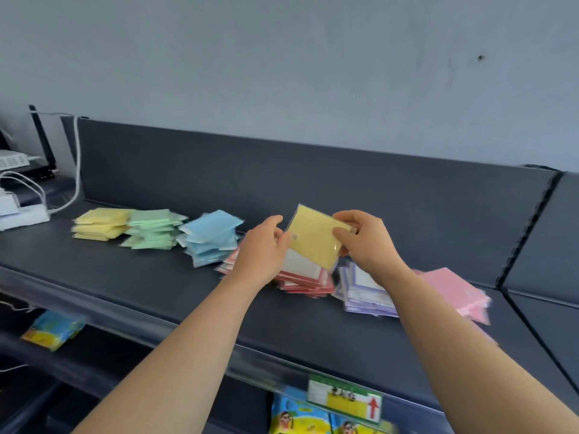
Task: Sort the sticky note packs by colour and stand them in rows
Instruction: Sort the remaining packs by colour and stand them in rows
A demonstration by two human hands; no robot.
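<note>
I've got the yellow pack (313, 238) tilted above the red pile (308, 278), my right hand (366, 242) pinching its right edge and my left hand (263, 250) curled on the left. It looks light, flat and slick-wrapped, so I'd grip opposite edges

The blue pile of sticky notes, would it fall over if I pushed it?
Probably it would slide apart: the blue pile is stacked crooked, and its wrappers look shiny, so likely slippery. Each pack looks thin, so probably light. It shouldn't roll: the packs lie flat.
</note>
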